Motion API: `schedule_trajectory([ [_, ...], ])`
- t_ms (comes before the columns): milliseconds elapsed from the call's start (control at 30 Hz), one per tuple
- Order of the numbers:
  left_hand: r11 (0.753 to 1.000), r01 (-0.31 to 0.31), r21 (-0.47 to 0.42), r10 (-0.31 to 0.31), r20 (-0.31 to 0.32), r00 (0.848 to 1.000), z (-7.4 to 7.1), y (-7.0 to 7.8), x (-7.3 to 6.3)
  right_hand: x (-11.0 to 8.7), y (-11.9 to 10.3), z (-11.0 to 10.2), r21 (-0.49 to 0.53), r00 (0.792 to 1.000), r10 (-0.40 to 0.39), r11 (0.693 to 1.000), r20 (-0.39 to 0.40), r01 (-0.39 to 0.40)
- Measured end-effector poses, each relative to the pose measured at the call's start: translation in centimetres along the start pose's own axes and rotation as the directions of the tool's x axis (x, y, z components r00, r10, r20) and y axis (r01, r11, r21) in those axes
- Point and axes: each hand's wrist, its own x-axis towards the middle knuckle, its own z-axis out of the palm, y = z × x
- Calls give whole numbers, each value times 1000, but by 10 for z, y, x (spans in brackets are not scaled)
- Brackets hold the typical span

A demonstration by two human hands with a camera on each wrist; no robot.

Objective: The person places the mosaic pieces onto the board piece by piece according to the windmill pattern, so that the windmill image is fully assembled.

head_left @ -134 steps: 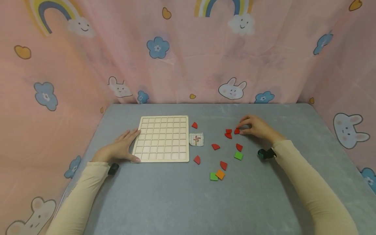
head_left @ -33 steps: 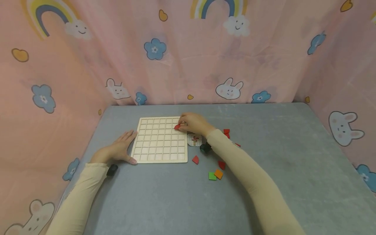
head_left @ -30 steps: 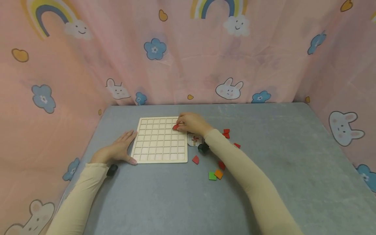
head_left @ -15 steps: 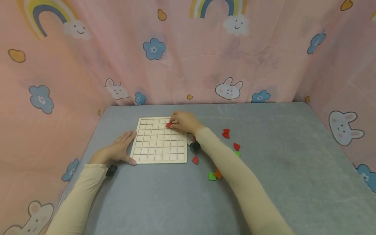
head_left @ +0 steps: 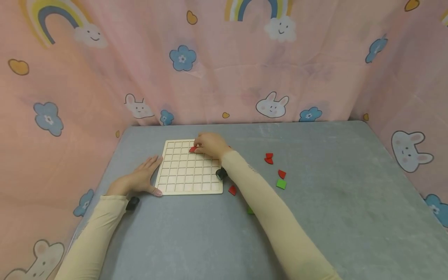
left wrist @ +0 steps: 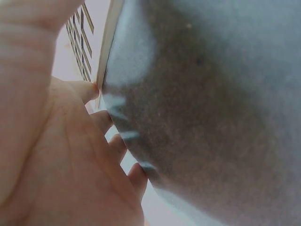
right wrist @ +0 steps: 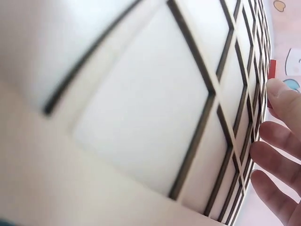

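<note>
In the head view a pale wooden grid board (head_left: 185, 177) lies on the grey table. My left hand (head_left: 140, 179) rests at the board's left edge, fingers extended along it and thumb at its near corner. The left wrist view shows its fingertips (left wrist: 138, 176) by that edge. My right hand (head_left: 211, 144) is over the upper part of the board and pinches a red quarter-circle tile (head_left: 192, 149) between thumb and fingers. The same red tile (right wrist: 272, 69) shows edge-on in the right wrist view, its other fingers spread loosely. Whether the tile touches the grid I cannot tell.
To the right lie two touching red tiles (head_left: 269, 156), another red tile (head_left: 282, 174) and a green square tile (head_left: 281, 184). One red tile (head_left: 232, 190) sits near the board's lower right corner. The right sleeve (head_left: 266, 210) partly covers a green tile (head_left: 250, 210). A pink curtain (head_left: 224, 70) stands behind the table.
My right hand has carried the red tile from the group at the right onto the board, then leftward across it. The right arm now hides the printed card and orange tile. My left hand stays put.
</note>
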Motion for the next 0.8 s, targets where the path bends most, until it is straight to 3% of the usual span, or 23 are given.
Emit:
schedule_trajectory([
  [233, 1000, -3, 11, 3, 4, 1000, 0, -2, 0, 2, 1, 6, -46, 999, -8, 999, -33, 6],
  [800, 1000, 1, 16, -1, 16, 1000, -2, 1, -1, 1, -3, 7, -47, 999, 11, 999, -42, -13],
])
